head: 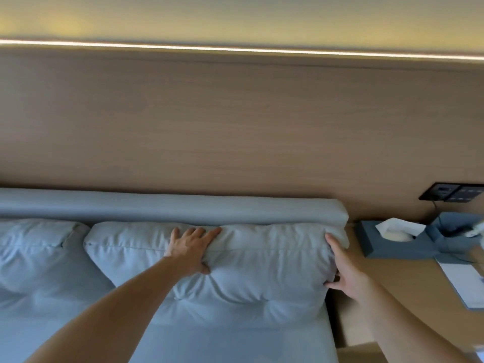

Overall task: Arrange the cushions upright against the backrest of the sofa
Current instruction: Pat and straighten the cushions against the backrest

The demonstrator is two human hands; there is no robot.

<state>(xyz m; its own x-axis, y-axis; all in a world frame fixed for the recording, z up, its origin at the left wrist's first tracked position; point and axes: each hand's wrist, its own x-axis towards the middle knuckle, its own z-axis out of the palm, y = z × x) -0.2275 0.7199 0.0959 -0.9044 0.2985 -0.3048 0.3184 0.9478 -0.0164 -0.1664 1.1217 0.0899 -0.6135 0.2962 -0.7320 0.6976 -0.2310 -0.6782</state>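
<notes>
Grey cushion (235,263) stands upright against the backrest (157,208), left hand (191,251) pressed flat on its top and right hand (343,268) cupping its end, likely squaring it into place.

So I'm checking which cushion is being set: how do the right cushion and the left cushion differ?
The right cushion has both hands on it, left hand over its top edge, right hand at its end; the left cushion is untouched. The right one shows fully; the left one is cut off by the frame. Both are pale grey-blue and stand against the backrest.
</notes>
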